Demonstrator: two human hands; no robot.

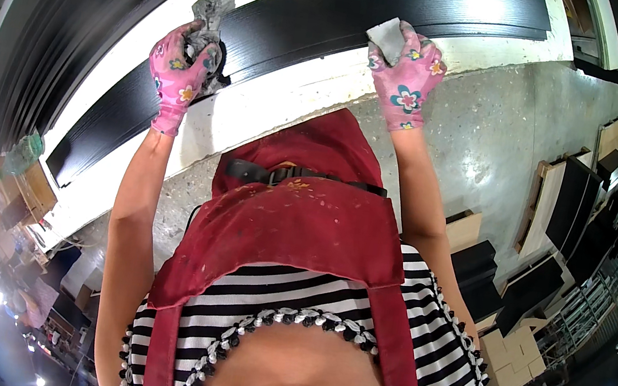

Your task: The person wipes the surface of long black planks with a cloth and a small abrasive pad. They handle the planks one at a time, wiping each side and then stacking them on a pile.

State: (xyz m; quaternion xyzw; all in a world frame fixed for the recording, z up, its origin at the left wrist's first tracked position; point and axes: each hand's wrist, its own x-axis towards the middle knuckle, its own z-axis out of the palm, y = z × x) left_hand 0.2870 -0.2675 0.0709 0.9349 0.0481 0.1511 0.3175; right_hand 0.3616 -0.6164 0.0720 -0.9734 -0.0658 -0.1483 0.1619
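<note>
A long black board with a fine grain lies across a white, paint-marked bench. My left hand, in a pink flowered glove, is closed around a crumpled, stained grey rag over the board's left half. Some of the rag hangs below my fingers near the board's front edge. Farther right, my right hand wears a matching glove and grips a pale grey, flat-sided pad between thumb and fingers. That pad is at the board's front edge; whether it touches the surface, I cannot tell.
Many long dark strips are stacked beyond the bench at the left. Black panels lean to the right above the concrete floor, with a cardboard box nearer. A greenish translucent bundle sits past the bench's left end.
</note>
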